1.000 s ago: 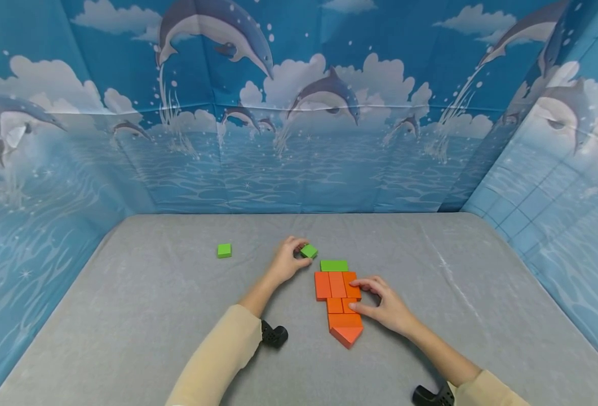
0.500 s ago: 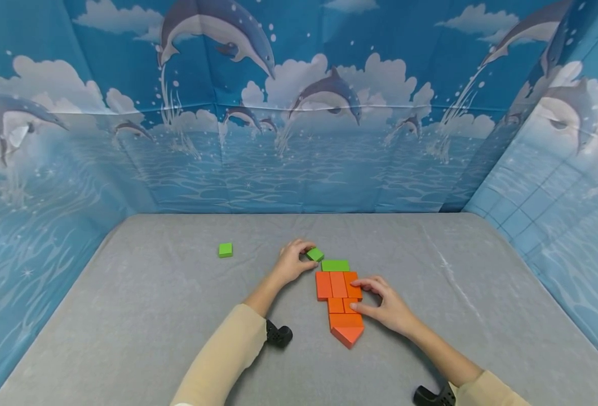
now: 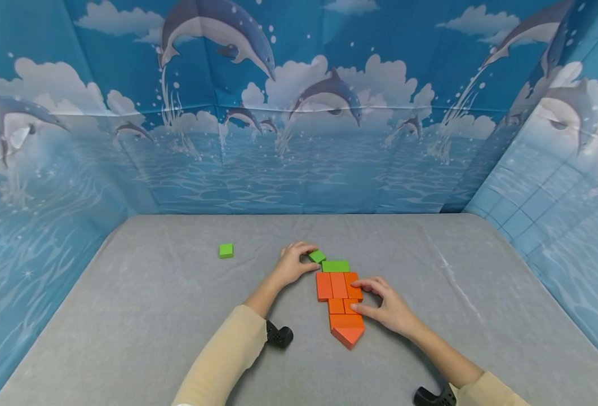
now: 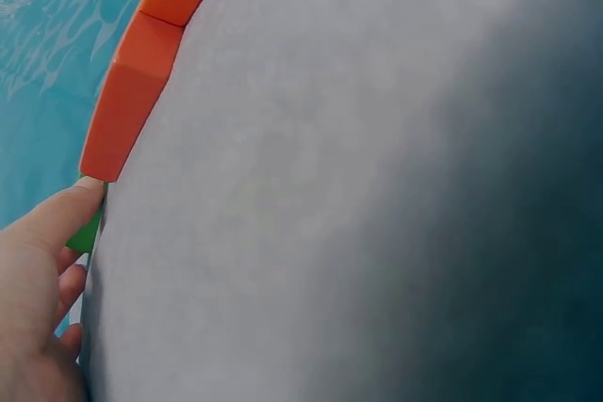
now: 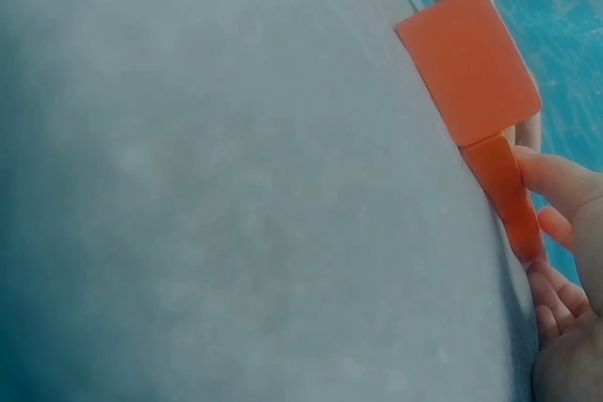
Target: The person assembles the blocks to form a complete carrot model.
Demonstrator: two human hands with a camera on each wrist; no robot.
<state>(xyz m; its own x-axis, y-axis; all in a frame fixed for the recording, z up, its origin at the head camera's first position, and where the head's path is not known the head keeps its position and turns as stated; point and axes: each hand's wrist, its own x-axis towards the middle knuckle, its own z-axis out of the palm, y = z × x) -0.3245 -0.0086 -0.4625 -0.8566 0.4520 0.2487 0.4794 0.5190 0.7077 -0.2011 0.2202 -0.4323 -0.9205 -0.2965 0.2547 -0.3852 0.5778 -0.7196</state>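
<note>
Thumb and fingers of my left hand point(image 3: 293, 264) pinch a small green block point(image 3: 317, 256), turned at an angle beside the left end of a longer green block point(image 3: 335, 265). Below that lie three upright orange blocks point(image 3: 324, 286), then two small orange blocks point(image 3: 336, 305), an orange bar point(image 3: 346, 320) and an orange triangular block point(image 3: 348, 336) pointing toward me. On the right side of the orange group, my right hand point(image 3: 387, 307) rests with thumb and fingers spread, touching the blocks' edge. In the left wrist view, the thumb partly covers the green block point(image 4: 87, 233).
Another small green block point(image 3: 226, 251) lies by itself to the left on the grey cloth-covered table point(image 3: 126, 316). A blue dolphin-print curtain point(image 3: 299, 169) hangs along the back and sides. A black wrist mount point(image 3: 280, 336) sits under the left sleeve.
My left hand has moved a little to the right with the small green block, bringing it next to the longer green block. The right hand has stayed in place.
</note>
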